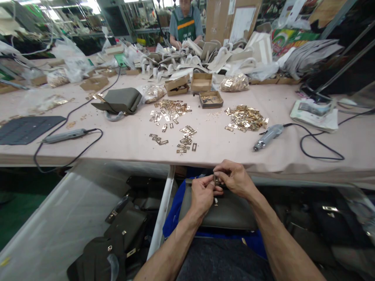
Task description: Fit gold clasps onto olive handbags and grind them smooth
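Observation:
On my lap lies a dark olive-grey handbag (pixel 231 214), its small metal fastening showing just below my fingers. My left hand (pixel 202 194) is closed at the bag's upper edge, thumb and fingers pinching a small rectangular metal plate (pixel 216 179). From the other side my right hand (pixel 236 178) grips the same plate between thumb and fingertips. Fingers cover part of the plate, so how it sits against the bag is hidden. Similar slotted metal plates (pixel 184 142) lie on the table beyond my hands.
An electric screwdriver (pixel 269 136) lies on the right of the table (pixel 131 154), and another screwdriver (pixel 66 135) on the left. Gold metal parts (pixel 247 118) form a pile near a small box (pixel 211 104). Bins with bags flank my lap. A co-worker (pixel 186 23) stands opposite.

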Available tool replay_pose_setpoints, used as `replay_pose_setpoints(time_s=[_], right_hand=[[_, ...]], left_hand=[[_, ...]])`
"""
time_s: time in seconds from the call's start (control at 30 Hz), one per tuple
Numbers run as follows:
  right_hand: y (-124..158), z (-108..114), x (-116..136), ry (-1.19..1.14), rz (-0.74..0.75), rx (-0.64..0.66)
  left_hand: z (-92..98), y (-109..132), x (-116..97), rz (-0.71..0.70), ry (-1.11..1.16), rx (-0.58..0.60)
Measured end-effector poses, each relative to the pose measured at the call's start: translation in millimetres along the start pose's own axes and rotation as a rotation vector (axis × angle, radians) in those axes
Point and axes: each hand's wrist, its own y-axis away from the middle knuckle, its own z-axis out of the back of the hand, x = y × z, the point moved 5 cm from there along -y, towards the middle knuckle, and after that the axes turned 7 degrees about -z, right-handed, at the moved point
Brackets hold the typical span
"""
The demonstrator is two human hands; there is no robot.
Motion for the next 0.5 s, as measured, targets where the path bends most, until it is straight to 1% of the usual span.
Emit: replay_pose_setpoints(time_s=[0.2,0.33,0.43,0.5], right_hand=[[2.1,-4.1,0.1,-0.043,-0.029,-0.025],[3.3,-6.2,-3.3,-0.096,-0.051,-0.032],[6.6,-2.5,-4.0,-0.044,-0.026,-0.063],[9.7,0.6,-1.2,0.015,0.014,-0.036]], left_hand=[[1.1,0.5,0.4,-0.01,-0.001,0.021],[2.2,1.4,0.2,-0.022,-0.028,-0.014],[2.9,2.6,0.8,-0.028,-0.047,-0.035],[3.4,3.5,0.5,-0.041,-0.075,-0.025]])
